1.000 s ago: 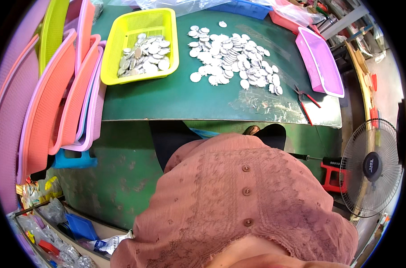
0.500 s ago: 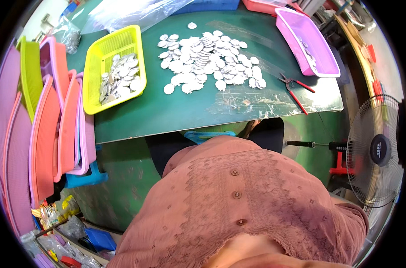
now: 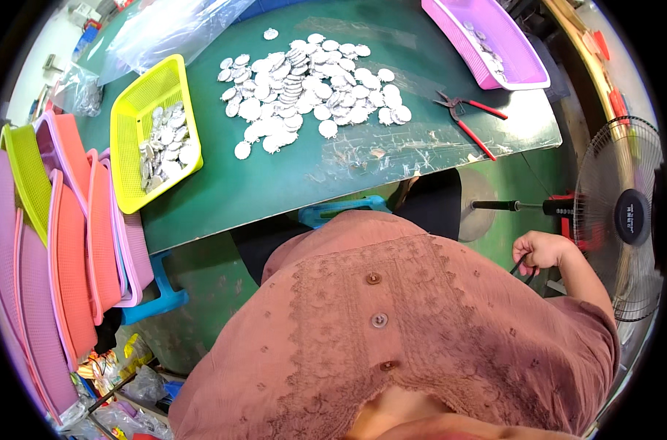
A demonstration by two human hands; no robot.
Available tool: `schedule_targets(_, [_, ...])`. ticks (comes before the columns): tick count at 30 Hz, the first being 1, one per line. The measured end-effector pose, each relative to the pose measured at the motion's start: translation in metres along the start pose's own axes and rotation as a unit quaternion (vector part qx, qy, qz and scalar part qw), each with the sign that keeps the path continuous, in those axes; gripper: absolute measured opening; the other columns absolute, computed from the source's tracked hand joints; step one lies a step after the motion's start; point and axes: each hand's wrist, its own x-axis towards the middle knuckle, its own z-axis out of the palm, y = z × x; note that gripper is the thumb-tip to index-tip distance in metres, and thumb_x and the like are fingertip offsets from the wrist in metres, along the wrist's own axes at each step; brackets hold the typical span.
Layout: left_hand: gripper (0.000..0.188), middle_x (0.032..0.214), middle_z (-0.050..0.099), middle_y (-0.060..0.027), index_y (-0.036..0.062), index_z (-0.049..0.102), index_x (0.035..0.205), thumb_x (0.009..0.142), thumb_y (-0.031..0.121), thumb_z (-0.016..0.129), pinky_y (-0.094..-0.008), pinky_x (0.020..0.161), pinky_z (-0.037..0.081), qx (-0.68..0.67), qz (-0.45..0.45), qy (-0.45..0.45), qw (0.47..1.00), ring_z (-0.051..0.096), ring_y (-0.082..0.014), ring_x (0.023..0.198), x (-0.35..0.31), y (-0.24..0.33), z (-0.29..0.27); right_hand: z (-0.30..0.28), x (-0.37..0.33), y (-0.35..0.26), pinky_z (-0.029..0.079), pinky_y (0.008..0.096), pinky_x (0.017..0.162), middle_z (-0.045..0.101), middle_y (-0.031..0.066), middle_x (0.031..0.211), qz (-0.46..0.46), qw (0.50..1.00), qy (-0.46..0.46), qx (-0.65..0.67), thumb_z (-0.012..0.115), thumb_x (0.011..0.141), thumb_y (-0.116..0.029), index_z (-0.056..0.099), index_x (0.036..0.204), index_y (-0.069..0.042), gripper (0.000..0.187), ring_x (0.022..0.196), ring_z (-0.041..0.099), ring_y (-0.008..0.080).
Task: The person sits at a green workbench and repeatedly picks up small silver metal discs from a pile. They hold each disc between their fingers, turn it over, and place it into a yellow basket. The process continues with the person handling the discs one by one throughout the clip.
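Note:
My right hand (image 3: 542,251) is down at my right side, beyond the table's front edge and beside the standing fan (image 3: 632,216). Its fingers are closed round a thin black cord (image 3: 522,264), of which only a short loop shows. No part of my left hand is in the picture. On the green table (image 3: 223,191) lies a loose heap of round, silvery metal discs (image 3: 297,88). To its right rest pliers (image 3: 471,121) with red handles, their jaws toward the heap.
A yellow basket (image 3: 121,169) with more discs stands at the table's left; a purple basket (image 3: 487,70) with a few stands at the far right. Stacked coloured baskets (image 3: 69,271) crowd the left side. Clear plastic sheeting (image 3: 165,37) lies at the back.
My right hand has come into view at the right, closed on the black cord. The view has tilted, so the table and its contents sit differently in the picture.

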Motion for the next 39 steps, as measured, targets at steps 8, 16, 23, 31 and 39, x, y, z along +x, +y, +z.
schedule_targets(8, [0.007, 0.075, 0.054, 0.0026, 0.0059, 0.055, 0.089, 0.082, 0.006, 0.053, -0.0236, 0.056, 0.041, -0.004, 0.002, -0.001, 1.000, 0.047, -0.0064, 0.061, -0.008, 0.011, 0.008, -0.001, -0.012, -0.046, 0.045, 0.0325, 0.049, 0.055, 0.0069, 0.066, -0.189, 0.926, 0.317, -0.078, 0.044, 0.070, 0.010, 0.048, 0.077, 0.000, 0.013, 0.055, 0.055, 0.0160])
schedule_targets(16, [0.009, 0.075, 0.055, 0.0028, 0.0060, 0.055, 0.091, 0.082, 0.006, 0.053, -0.0236, 0.056, 0.041, -0.011, -0.003, -0.004, 1.000, 0.047, -0.0062, 0.062, -0.011, 0.016, 0.014, -0.011, -0.039, -0.067, 0.041, 0.0340, 0.068, 0.053, 0.0089, 0.076, -0.343, 0.678, 0.587, -0.278, 0.057, 0.075, -0.004, 0.053, 0.084, -0.001, 0.011, 0.076, 0.052, 0.0206])
schedule_targets(23, [0.010, 0.075, 0.055, 0.0029, 0.0060, 0.055, 0.092, 0.082, 0.005, 0.053, -0.0235, 0.056, 0.041, -0.020, -0.003, -0.005, 1.000, 0.047, -0.0061, 0.062, -0.014, 0.013, 0.015, -0.009, -0.071, -0.103, 0.042, 0.0351, 0.070, 0.050, 0.0084, 0.083, -0.260, 0.447, 0.699, -0.494, 0.057, 0.072, -0.037, 0.057, 0.100, -0.009, 0.040, 0.081, 0.051, 0.0261])
schedule_targets(31, [0.012, 0.076, 0.055, 0.0030, 0.0061, 0.055, 0.094, 0.082, 0.005, 0.053, -0.0234, 0.057, 0.041, -0.039, 0.007, 0.002, 0.999, 0.048, -0.0059, 0.062, -0.022, 0.008, 0.013, 0.009, -0.057, -0.124, 0.045, 0.0215, 0.057, 0.060, 0.0045, 0.075, -0.485, 0.783, 0.389, -0.023, 0.057, 0.082, -0.013, 0.060, 0.094, 0.002, 0.019, 0.061, 0.055, 0.0087])
schedule_targets(39, [0.013, 0.076, 0.055, 0.0031, 0.0061, 0.054, 0.095, 0.083, 0.005, 0.052, -0.0234, 0.057, 0.041, -0.093, 0.019, 0.046, 0.994, 0.048, -0.0058, 0.062, -0.044, -0.006, 0.005, 0.023, -0.001, -0.167, 0.047, 0.0271, 0.081, 0.060, 0.0138, 0.100, -0.515, 0.848, 0.016, 0.125, 0.032, 0.068, 0.012, 0.055, 0.105, 0.005, 0.044, 0.088, 0.060, 0.0171])
